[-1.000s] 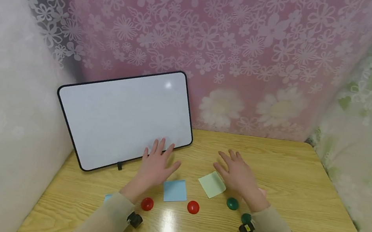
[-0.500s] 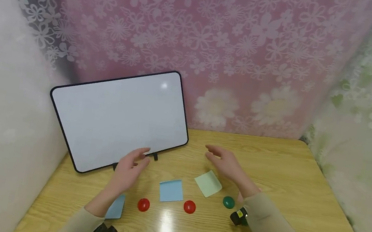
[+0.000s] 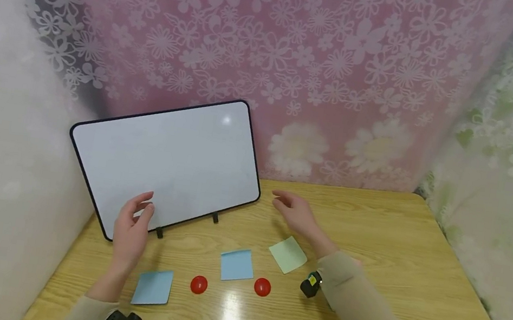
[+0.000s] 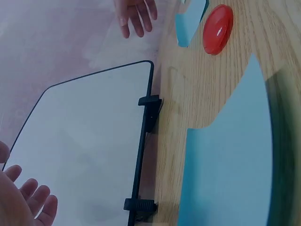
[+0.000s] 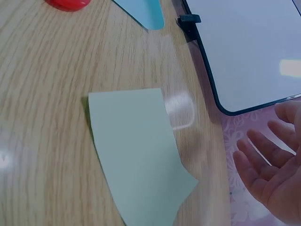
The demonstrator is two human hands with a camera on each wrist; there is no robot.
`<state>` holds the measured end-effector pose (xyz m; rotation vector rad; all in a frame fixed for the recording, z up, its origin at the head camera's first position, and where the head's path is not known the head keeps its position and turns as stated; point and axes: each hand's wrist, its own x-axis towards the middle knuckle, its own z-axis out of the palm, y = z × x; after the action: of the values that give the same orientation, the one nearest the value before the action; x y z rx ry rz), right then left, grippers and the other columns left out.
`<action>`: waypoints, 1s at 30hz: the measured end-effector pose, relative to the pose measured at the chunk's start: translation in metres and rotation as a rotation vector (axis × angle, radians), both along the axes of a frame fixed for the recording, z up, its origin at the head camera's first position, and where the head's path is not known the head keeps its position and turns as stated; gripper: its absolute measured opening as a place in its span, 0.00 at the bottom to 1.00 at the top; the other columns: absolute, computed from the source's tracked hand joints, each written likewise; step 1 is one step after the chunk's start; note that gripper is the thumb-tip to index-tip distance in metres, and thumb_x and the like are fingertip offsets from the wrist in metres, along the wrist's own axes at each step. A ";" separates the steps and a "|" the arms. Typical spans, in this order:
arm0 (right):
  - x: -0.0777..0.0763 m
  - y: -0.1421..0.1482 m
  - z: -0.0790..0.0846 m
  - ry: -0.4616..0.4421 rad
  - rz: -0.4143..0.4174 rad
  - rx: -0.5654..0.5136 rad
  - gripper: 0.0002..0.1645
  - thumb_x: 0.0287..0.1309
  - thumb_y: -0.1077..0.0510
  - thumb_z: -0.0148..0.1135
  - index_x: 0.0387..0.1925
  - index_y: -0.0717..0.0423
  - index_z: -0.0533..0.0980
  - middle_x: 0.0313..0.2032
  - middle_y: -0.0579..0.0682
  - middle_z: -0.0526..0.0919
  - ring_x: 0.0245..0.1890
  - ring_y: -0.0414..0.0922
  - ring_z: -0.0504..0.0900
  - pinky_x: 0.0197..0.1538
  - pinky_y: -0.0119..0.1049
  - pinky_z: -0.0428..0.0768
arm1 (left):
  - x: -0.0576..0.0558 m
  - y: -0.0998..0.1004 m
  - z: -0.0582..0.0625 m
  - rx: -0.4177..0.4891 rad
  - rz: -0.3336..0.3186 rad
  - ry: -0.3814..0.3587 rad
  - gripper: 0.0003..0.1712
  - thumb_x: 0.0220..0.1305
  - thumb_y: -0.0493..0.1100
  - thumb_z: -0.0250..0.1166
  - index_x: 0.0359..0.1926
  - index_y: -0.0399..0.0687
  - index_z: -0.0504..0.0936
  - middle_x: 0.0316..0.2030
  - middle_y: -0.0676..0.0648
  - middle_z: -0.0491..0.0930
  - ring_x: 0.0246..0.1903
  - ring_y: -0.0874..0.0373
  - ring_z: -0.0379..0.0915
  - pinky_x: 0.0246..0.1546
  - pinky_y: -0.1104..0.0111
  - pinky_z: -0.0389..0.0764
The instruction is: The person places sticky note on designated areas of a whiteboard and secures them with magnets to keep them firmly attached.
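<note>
A white board with a black rim (image 3: 163, 160) leans against the back wall on small black feet (image 3: 215, 217). My left hand (image 3: 130, 232) hovers before its lower left part, fingers loosely bent around nothing. Just right of the board's lower right corner hovers my right hand (image 3: 297, 216), also holding nothing; its loosely bent fingers show in the right wrist view (image 5: 270, 165). Blue sticky notes lie on the table, one (image 3: 153, 287) near my left wrist and another (image 3: 237, 265) in the middle. Below my right hand lies a pale green sticky note (image 3: 288, 255).
Two red round magnet-like discs (image 3: 199, 285) lie near the middle blue note, one on each side. The right sleeve (image 3: 363, 311) covers part of the wooden table (image 3: 418, 270). Flowered cloth (image 3: 307, 79) hangs behind, and pale walls stand on both sides.
My left hand has moved left across the board's front, uncovering the left blue note and the board's feet. My right hand has shifted left, its sleeve now hiding the green discs.
</note>
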<state>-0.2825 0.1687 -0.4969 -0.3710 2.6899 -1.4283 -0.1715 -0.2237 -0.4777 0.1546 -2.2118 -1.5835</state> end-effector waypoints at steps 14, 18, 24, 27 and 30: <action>-0.023 -0.026 -0.004 0.024 -0.120 -0.047 0.25 0.82 0.50 0.56 0.71 0.56 0.77 0.62 0.59 0.84 0.61 0.57 0.82 0.62 0.54 0.80 | -0.004 -0.032 -0.003 0.079 0.267 0.230 0.22 0.80 0.38 0.58 0.70 0.37 0.75 0.66 0.52 0.69 0.65 0.54 0.62 0.56 0.66 0.64; -0.030 -0.035 -0.004 0.035 -0.137 -0.053 0.25 0.82 0.51 0.57 0.71 0.57 0.77 0.62 0.59 0.84 0.62 0.57 0.81 0.64 0.54 0.79 | -0.004 -0.040 -0.008 0.093 0.294 0.185 0.28 0.80 0.42 0.58 0.76 0.43 0.69 0.73 0.50 0.62 0.70 0.55 0.56 0.63 0.63 0.60; -0.043 -0.048 -0.004 0.098 -0.141 -0.095 0.25 0.82 0.54 0.57 0.72 0.60 0.75 0.64 0.61 0.82 0.64 0.59 0.80 0.66 0.55 0.78 | -0.004 -0.050 -0.014 0.132 0.315 0.094 0.35 0.81 0.46 0.57 0.82 0.53 0.58 0.78 0.47 0.52 0.77 0.52 0.47 0.75 0.55 0.55; -0.051 -0.053 -0.002 0.124 -0.141 -0.117 0.26 0.82 0.56 0.57 0.73 0.62 0.73 0.65 0.62 0.81 0.64 0.60 0.80 0.66 0.54 0.77 | -0.005 -0.055 -0.016 0.177 0.308 0.021 0.38 0.81 0.49 0.57 0.84 0.57 0.54 0.80 0.47 0.49 0.77 0.52 0.46 0.75 0.52 0.56; -0.056 -0.058 -0.001 0.115 -0.135 -0.121 0.26 0.83 0.56 0.56 0.73 0.64 0.73 0.65 0.63 0.80 0.65 0.60 0.79 0.67 0.53 0.77 | -0.005 -0.061 -0.018 0.227 0.306 -0.050 0.39 0.81 0.51 0.56 0.86 0.57 0.52 0.81 0.47 0.51 0.77 0.52 0.48 0.75 0.54 0.56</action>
<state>-0.3382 0.1103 -0.4979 -0.2934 2.7740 -1.6612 -0.1763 -0.2844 -0.4962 0.5757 -1.9255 -1.6619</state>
